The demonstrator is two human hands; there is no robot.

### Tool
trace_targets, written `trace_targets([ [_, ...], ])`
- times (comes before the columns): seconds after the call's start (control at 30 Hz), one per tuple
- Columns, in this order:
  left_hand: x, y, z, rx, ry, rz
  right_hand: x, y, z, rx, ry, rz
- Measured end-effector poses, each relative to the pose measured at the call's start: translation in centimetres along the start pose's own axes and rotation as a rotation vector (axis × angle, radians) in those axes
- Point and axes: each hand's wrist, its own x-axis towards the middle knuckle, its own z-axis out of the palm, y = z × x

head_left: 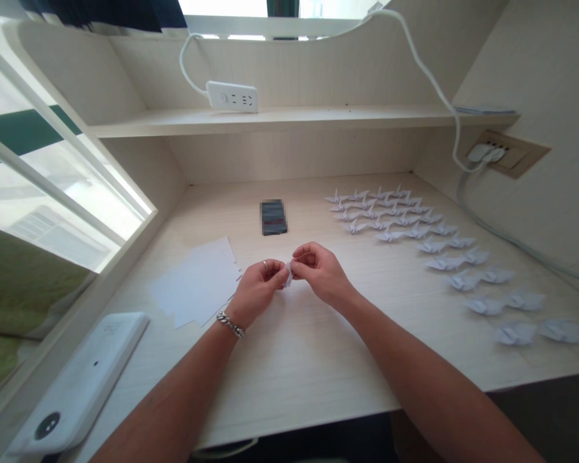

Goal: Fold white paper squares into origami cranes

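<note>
Both my hands meet over the middle of the pale wooden desk (289,360), pinching a small folded piece of white paper (287,275) between them. My left hand (258,288), with a ring and a metal bracelet on the wrist, grips the paper's left side. My right hand (318,270) has its fingers closed on the right side. A loose stack of white paper sheets (197,283) lies just left of my left hand.
Several folded white paper cranes (415,225) lie in two rows running from the desk's back to its right front. A dark phone (273,217) lies behind my hands. A white flat device (77,386) rests front left. A power strip (232,96) sits on the shelf; cables hang at right.
</note>
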Motion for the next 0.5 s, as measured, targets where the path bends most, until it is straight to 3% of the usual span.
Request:
trace_targets([
  [0.17,0.08,-0.29,0.01,0.132,0.062,0.117,0.09,0.12,0.09,-0.044,0.011,-0.056],
  [0.33,-0.24,-0.19,0.20,0.098,0.106,0.115,0.13,0.30,0.24,-0.073,0.050,-0.102],
  [0.5,-0.55,-0.18,0.46,0.097,0.169,0.192,0.13,0.10,0.37,0.068,0.051,-0.058],
])
